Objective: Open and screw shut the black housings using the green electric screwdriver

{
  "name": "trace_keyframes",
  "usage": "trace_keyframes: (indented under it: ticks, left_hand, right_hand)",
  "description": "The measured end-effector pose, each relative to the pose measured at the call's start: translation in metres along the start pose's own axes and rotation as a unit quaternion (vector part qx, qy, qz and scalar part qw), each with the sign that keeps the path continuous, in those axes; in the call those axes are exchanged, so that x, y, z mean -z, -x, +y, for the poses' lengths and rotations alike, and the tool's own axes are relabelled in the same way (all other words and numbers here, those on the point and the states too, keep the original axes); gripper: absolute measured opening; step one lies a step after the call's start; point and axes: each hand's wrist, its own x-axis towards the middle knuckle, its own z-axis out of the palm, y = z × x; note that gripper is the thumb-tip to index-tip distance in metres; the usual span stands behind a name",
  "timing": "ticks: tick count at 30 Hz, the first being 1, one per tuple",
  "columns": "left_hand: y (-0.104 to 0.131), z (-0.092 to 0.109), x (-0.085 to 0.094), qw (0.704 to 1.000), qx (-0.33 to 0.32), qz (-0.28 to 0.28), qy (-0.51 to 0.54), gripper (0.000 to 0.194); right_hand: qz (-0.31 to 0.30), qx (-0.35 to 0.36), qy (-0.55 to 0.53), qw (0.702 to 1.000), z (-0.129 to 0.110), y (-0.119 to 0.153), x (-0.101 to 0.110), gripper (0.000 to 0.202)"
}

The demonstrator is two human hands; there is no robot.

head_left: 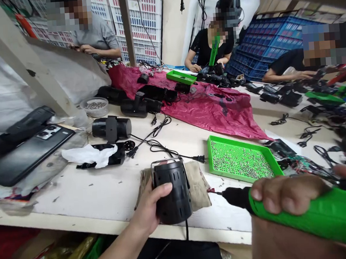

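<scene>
My left hand (150, 204) is wrapped round the side of a black cylindrical lamp housing (174, 192) with slots in its wall and a metal bracket over its top. The housing stands over a folded tan cloth (199, 187) near the table's front edge, and a black cord hangs below it. At the right, my right hand (287, 196) grips a green electric screwdriver (324, 213). Its black nose and thin bit point left toward the housing, apart from it. A green tray (243, 160) of many small screws lies just beyond the screwdriver.
At the left lie a phone (29, 155), a white tissue (90, 154) and another black housing (111, 128). A round tub of screws (94, 106) stands behind. Cords with plugs (174, 151) cross the middle. Dark red plastic sheeting (201, 111) carries parts; several people work beyond.
</scene>
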Motion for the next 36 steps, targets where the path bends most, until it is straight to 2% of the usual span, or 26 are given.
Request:
trace_keyframes:
  ticks: [4, 7, 11, 16, 22, 29, 36]
  left_hand:
    - [0.007, -0.003, -0.001, 0.999, -0.024, -0.015, -0.017, 0.069]
    - [0.009, -0.003, -0.002, 0.999, -0.028, -0.013, -0.033, 0.072]
    - [0.009, -0.005, -0.004, 0.998, -0.033, -0.006, -0.059, 0.069]
    - [0.009, -0.009, -0.006, 0.994, -0.05, 0.006, -0.092, 0.072]
    - [0.009, -0.011, -0.009, 0.991, -0.086, 0.036, -0.098, 0.071]
    - [0.007, -0.008, -0.012, 0.992, -0.068, 0.017, -0.1, 0.073]
    - [0.008, -0.009, -0.013, 0.99, -0.078, 0.035, -0.115, 0.063]
  right_hand:
    - [-0.042, 0.069, -0.045, 0.996, 0.01, -0.001, -0.032, 0.028]
    - [-0.051, 0.052, -0.081, 0.994, 0.015, -0.005, -0.051, 0.027]
    - [-0.031, 0.017, -0.106, 0.994, 0.023, -0.009, -0.063, 0.052]
    - [-0.033, -0.012, -0.129, 0.991, 0.041, -0.009, -0.067, 0.062]
    - [-0.023, -0.007, -0.164, 0.986, 0.05, -0.005, -0.067, 0.06]
    - [-0.023, -0.091, -0.205, 0.974, 0.05, -0.014, -0.056, 0.061]
    - [-0.013, -0.048, -0.237, 0.97, 0.062, -0.007, -0.064, 0.063]
